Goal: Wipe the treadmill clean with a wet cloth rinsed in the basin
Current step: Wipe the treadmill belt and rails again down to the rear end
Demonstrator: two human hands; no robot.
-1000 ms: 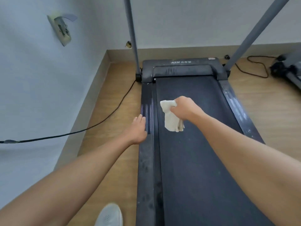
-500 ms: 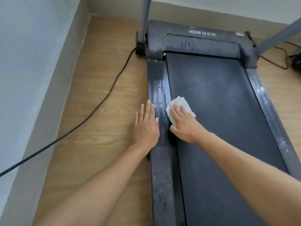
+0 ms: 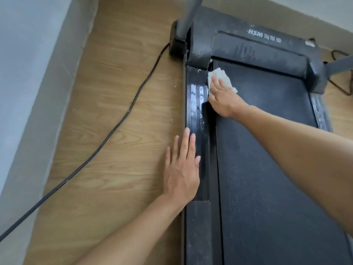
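Observation:
A black treadmill (image 3: 267, 150) lies flat on the wooden floor, its belt dusty. My right hand (image 3: 222, 96) presses a white cloth (image 3: 219, 75) flat on the far left corner of the belt, beside the ribbed left side rail (image 3: 196, 104), which shines wet there. My left hand (image 3: 181, 169) rests palm down, fingers spread, on the outer edge of that rail and the floor. The dusty motor cover (image 3: 257, 46) with white lettering lies just beyond the cloth.
A black power cable (image 3: 118, 121) runs across the wooden floor (image 3: 114, 150) from the treadmill's front left corner toward me. A grey upright post (image 3: 188, 14) rises at that corner. The grey wall and skirting (image 3: 47, 92) stand on the left. More cables (image 3: 342, 85) lie far right.
My right hand has slid the cloth forward along the belt's left edge to the corner by the motor cover. The view has dropped closer. My left hand stays flat by the rail.

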